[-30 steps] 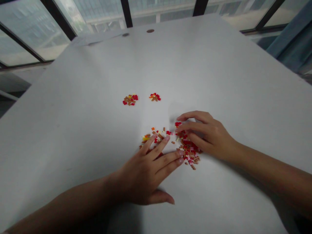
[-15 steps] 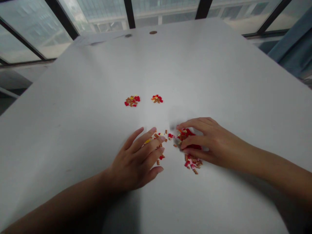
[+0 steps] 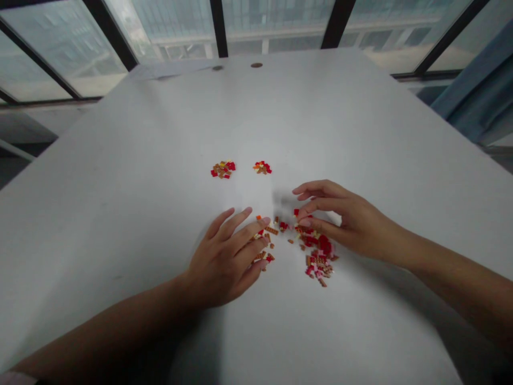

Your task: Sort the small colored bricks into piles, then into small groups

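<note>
My left hand (image 3: pixel 228 259) lies palm down with its fingers spread over a pile of small building bricks (image 3: pixel 262 255), in brown, red and orange, and covers part of it. To the right, my right hand (image 3: pixel 340 214) hovers at the back of a larger pile of red, brown and pink bricks (image 3: pixel 320 262). Its fingers are curved and apart, and I see nothing held in them. A few loose bricks (image 3: pixel 283 226) lie between the two piles.
Two small heaps of red and brown bricks, a left one (image 3: pixel 223 169) and a right one (image 3: pixel 262 167), lie farther back on the white table (image 3: pixel 180 123). Two round discs, one grey (image 3: pixel 217 68) and one brown (image 3: pixel 256 65), are near the far edge. Windows and a blue curtain (image 3: pixel 476 91) stand beyond.
My right hand has lifted off the right pile and moved slightly back, baring more red bricks. My left hand stays over its pile, its fingers slightly shifted. The view has tilted slightly.
</note>
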Motion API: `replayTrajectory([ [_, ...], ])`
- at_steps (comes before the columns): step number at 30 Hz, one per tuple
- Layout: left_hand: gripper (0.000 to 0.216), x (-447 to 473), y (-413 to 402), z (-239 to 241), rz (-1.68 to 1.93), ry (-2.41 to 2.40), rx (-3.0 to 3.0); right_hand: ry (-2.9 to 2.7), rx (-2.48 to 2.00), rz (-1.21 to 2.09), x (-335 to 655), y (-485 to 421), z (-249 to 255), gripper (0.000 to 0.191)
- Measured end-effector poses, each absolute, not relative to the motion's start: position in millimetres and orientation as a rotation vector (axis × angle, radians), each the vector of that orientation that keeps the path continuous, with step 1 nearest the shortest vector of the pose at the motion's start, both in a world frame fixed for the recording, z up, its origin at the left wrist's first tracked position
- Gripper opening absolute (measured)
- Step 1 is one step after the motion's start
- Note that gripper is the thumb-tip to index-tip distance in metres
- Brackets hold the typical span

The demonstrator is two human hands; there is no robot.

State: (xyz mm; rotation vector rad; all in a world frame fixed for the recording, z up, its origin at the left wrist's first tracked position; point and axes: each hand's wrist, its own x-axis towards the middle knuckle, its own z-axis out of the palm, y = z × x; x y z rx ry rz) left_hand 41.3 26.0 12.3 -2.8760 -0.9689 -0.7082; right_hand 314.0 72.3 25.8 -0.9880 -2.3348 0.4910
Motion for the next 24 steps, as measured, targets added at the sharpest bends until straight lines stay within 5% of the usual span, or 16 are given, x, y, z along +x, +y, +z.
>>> replayTrajectory([
  [24,0.015,39,28,13,-0.829,-1.020,-2.857,-2.734,-0.892,0.335,324,66,42,0.015],
])
